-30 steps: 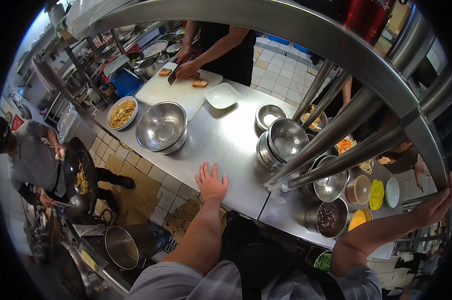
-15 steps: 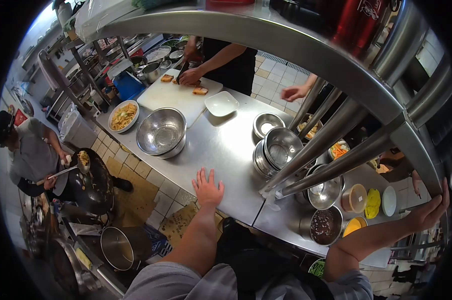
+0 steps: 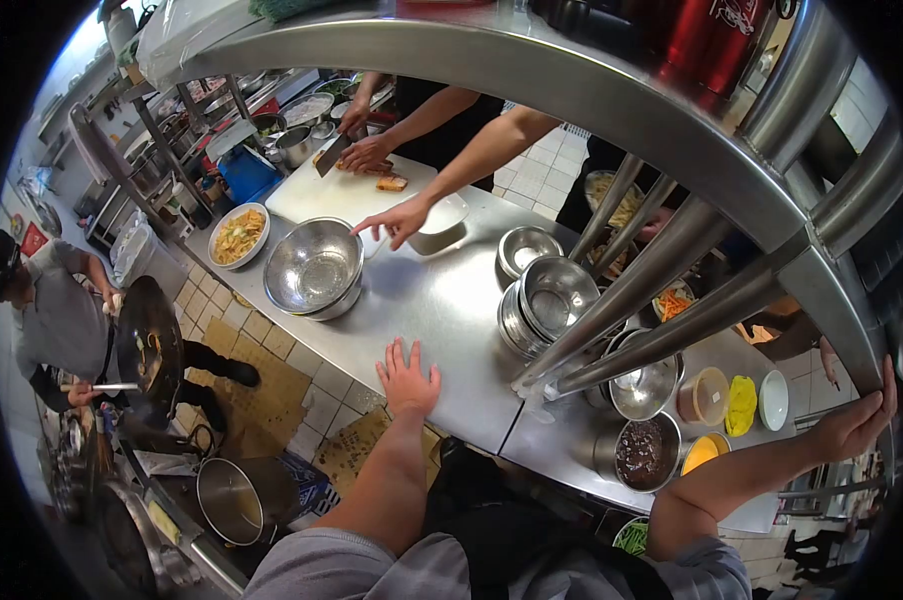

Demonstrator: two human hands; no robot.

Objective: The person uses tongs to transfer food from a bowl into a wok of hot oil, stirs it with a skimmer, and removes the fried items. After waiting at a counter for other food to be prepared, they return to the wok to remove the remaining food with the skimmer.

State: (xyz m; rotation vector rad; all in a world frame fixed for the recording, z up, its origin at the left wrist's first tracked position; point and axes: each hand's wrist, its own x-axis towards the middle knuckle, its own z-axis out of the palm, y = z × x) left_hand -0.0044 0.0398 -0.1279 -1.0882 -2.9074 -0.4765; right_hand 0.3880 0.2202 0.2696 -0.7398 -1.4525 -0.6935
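Note:
My left hand (image 3: 410, 381) lies flat on the near edge of the steel table (image 3: 442, 330), fingers spread, holding nothing. Far to the right, my right hand (image 3: 858, 412) leans against the metal shelf frame (image 3: 840, 300) with its fingers stretched out. Beyond my left hand stands a stack of steel bowls (image 3: 315, 265). A co-worker's hand (image 3: 396, 222) reaches across from the far side, a finger pointing close to the bowl rim. Partly behind that arm is a white dish (image 3: 446, 216).
Another person cuts browned food with a cleaver (image 3: 336, 154) on a white cutting board (image 3: 302, 190). A plate of food (image 3: 240, 237) stands at the left. Steel bowls (image 3: 560, 298) and a pot of dark sauce (image 3: 648, 452) stand at the right. A cook tilts a wok (image 3: 152, 345).
A co-worker's arm has reached in from the right across the table toward the steel bowls. The cook at left has raised the wok. My hands stay in place.

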